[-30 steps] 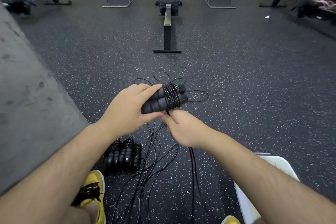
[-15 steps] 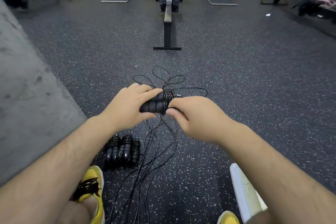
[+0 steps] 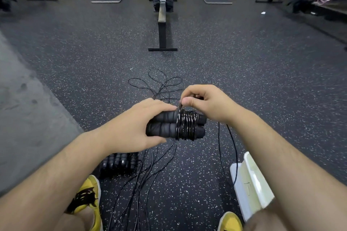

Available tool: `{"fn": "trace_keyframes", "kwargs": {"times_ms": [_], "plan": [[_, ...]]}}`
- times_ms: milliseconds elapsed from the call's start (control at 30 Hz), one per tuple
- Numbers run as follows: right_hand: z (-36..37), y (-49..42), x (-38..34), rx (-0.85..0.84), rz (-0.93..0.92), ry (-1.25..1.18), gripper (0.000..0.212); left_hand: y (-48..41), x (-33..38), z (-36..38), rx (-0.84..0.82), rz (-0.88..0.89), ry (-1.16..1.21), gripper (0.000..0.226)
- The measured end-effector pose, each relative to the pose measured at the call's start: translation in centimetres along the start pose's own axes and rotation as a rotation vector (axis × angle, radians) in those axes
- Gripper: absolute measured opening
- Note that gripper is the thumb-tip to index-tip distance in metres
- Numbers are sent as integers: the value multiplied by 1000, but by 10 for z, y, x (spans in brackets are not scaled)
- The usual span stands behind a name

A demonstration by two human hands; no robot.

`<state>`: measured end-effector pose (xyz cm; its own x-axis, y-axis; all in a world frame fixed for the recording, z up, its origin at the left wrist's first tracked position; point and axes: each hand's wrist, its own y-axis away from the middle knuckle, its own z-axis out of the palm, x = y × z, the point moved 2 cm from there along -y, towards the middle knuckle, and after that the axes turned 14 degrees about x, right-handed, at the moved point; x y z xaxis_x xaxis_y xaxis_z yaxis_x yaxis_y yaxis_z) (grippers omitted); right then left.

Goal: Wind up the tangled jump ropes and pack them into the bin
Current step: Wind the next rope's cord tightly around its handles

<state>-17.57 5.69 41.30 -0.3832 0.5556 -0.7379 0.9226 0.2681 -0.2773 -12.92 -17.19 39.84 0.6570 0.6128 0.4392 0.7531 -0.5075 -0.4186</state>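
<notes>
My left hand (image 3: 131, 127) grips two black foam jump rope handles (image 3: 163, 127) held side by side, with thin black cord wound round their right half (image 3: 185, 124). Just above the coil, my right hand (image 3: 206, 102) pinches the cord between thumb and fingers. Loose black ropes (image 3: 155, 88) lie tangled on the floor beyond and run back between my feet. A wound bundle of black handles (image 3: 118, 163) lies on the floor under my left forearm. The white bin (image 3: 249, 180) stands at the lower right, partly hidden by my right arm.
Speckled black rubber floor all round. A rowing machine (image 3: 162, 24) stands straight ahead, with more gym machines along the back wall. A grey mat (image 3: 28, 118) covers the left. My yellow shoes (image 3: 90, 193) are at the bottom edge.
My right hand has risen from under the handles, over the front, to above the coil, carrying the cord round. The handles now sit lower and nearer to me.
</notes>
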Motion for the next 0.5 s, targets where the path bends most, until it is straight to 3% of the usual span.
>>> {"fn": "trace_keyframes", "kwargs": {"times_ms": [133, 233, 500], "plan": [[12, 8, -3, -51, 165, -162, 22, 2, 9, -3, 101, -58, 71, 72], [43, 17, -8, -112, 256, -50, 37, 0, 7, -9, 207, -95, 61, 73], [73, 25, -26, -80, 462, -258, 39, -2, -15, -15, 264, -140, -34, 74]]}}
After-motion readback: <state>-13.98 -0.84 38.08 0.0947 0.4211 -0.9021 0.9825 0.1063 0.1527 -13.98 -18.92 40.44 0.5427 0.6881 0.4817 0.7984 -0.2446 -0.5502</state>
